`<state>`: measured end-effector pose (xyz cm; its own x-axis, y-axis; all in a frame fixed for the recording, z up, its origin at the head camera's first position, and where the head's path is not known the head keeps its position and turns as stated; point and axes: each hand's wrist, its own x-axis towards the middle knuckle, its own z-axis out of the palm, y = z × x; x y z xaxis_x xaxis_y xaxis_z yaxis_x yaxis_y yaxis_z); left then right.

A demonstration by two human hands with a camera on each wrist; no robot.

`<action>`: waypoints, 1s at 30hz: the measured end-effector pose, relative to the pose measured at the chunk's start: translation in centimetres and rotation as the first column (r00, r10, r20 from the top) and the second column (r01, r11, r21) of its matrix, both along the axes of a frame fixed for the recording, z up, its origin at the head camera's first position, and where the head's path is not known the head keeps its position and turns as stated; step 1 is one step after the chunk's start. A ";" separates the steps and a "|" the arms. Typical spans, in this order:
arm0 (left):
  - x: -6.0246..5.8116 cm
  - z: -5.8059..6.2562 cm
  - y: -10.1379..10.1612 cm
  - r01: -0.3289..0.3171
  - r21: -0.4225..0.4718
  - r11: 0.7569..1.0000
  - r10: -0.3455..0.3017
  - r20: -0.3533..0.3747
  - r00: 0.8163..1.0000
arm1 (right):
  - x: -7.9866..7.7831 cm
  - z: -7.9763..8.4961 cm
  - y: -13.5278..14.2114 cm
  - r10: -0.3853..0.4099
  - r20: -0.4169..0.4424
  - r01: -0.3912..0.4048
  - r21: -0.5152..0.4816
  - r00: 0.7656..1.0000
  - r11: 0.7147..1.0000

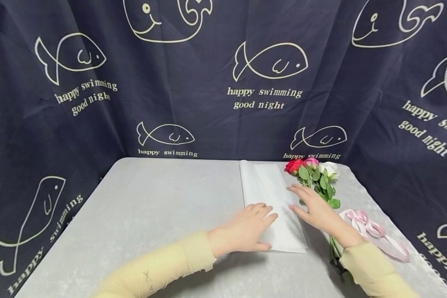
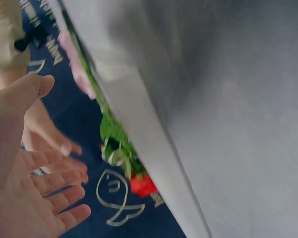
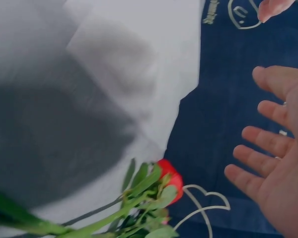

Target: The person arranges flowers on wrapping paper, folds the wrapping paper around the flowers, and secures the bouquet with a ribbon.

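One folded sheet of white wrapping paper [image 1: 267, 182] is lying right of the tabletop's [image 1: 182, 190] middle. The left hand [image 1: 246, 227], fingers spread, is lying over its near part; the right hand [image 1: 318, 211], fingers loosely parted, is sitting at its right edge. Neither is gripping anything; actual contact is hard to tell. Light, even pressure is probably suiting paper this thin. Farther right, roses [image 1: 312, 162] and pink ribbon [image 1: 378, 231] are lying.

Right hand [image 1: 316, 210] hides part of flower stems [image 1: 333, 249]; left hand [image 1: 243, 227] covers some white paper [image 1: 262, 182]; counter [image 1: 171, 198] cut off below.
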<state>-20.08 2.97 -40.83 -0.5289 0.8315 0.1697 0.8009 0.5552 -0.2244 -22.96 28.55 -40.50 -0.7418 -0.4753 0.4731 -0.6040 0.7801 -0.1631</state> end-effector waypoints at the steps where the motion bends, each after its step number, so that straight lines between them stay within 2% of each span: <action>1: 0.0 -0.3 0.4 0.017 -0.020 1.000 -0.017 0.001 1.000 | -0.2 -0.2 0.2 0.006 0.002 -0.006 -0.002 1.000 1.000; 7: 0.1 -1.4 1.9 0.086 -0.126 0.988 -0.086 0.009 0.996 | -0.6 -1.3 1.0 0.017 0.033 -0.017 -0.002 0.999 1.000; 10: 0.1 -1.7 2.2 0.118 -0.162 0.980 -0.122 -0.011 0.993 | -0.6 -1.7 1.4 0.019 0.067 -0.020 0.014 0.998 1.000; 21: -0.1 -2.2 2.1 0.171 -0.230 0.958 -0.194 -0.082 0.978 | -1.0 -2.9 2.3 0.047 0.116 -0.054 0.064 0.992 0.997; 23: 0.0 -2.3 1.9 0.170 -0.229 0.958 -0.195 -0.091 0.977 | -0.9 -3.0 2.3 0.046 0.116 -0.054 0.066 0.992 0.996; 26: 0.2 -2.1 1.6 0.144 -0.215 0.966 -0.165 -0.082 0.983 | -0.8 -3.0 2.3 0.050 0.107 -0.057 0.068 0.993 0.996; 30: 0.3 -1.8 1.0 0.091 -0.175 0.980 -0.094 -0.012 0.995 | -0.7 -2.9 2.4 0.047 0.105 -0.055 0.074 0.993 0.996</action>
